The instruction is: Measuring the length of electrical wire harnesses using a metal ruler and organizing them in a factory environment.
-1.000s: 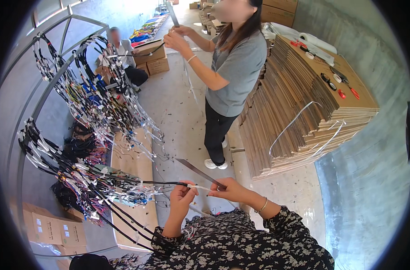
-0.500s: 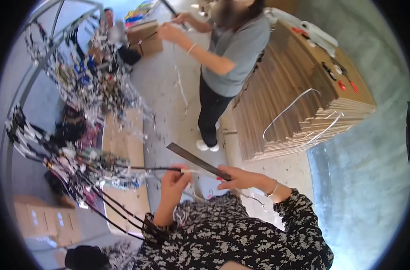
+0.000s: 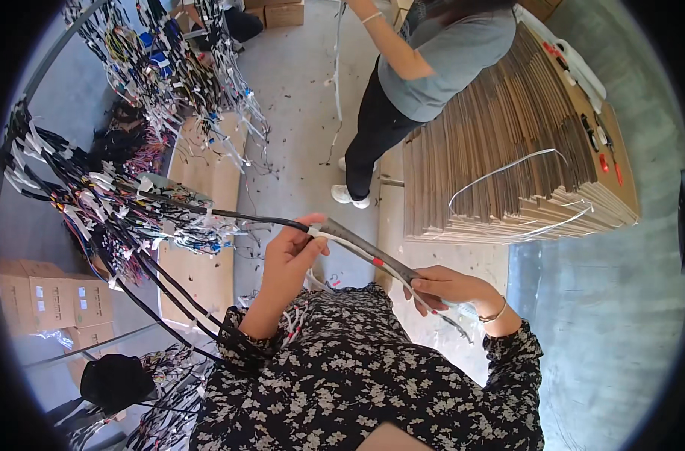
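Note:
My left hand (image 3: 286,259) pinches a black cable (image 3: 260,219) where thinner white wires (image 3: 350,245) come out of it. That cable runs left into a hanging bundle of wire harnesses (image 3: 109,195). My right hand (image 3: 455,288) is closed on a dark grey flat sleeve (image 3: 369,246), with the white wires running beneath its fingers. The sleeve lies along the wires, its far end beside my left fingertips. A red band (image 3: 378,261) marks the wires midway between my hands. Past my right hand, the loose wire ends (image 3: 457,328) dangle.
Ahead stands a person in a grey shirt (image 3: 463,64), handling a long pale cable (image 3: 338,68). Stacked flat cardboard (image 3: 500,143) rises at the right, with red-handled tools (image 3: 609,154) on top. More harnesses (image 3: 184,68) hang on a rack at the left, above cardboard boxes (image 3: 57,301).
The grey sleeve has swung from pointing away over the cable to lying along the white wires. My right hand has moved right. The whole view has shifted.

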Tool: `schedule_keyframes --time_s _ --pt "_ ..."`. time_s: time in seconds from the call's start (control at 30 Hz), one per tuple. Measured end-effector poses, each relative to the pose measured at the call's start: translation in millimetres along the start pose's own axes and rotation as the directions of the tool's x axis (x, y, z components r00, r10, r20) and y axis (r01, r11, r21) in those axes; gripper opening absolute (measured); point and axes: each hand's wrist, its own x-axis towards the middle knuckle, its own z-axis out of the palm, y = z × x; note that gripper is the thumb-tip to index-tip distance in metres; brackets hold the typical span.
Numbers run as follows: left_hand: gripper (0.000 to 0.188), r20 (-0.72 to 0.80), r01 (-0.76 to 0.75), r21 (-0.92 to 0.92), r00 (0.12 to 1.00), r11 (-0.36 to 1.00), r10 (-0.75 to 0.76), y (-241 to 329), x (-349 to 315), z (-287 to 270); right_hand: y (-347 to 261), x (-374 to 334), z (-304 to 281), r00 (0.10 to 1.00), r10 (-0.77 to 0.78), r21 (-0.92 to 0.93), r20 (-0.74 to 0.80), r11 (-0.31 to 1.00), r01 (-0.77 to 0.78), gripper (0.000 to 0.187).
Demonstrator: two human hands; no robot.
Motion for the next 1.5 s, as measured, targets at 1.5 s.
schedule_keyframes --time_s 1.5 --pt "0.024 0.347 -0.037 -0.185 0.932 0.982 0.101 -7.1 -10.5 -30.7 -62.4 -28.7 1.1 0.954 0.262 -0.265 0.146 0.939 -0.218 0.042"
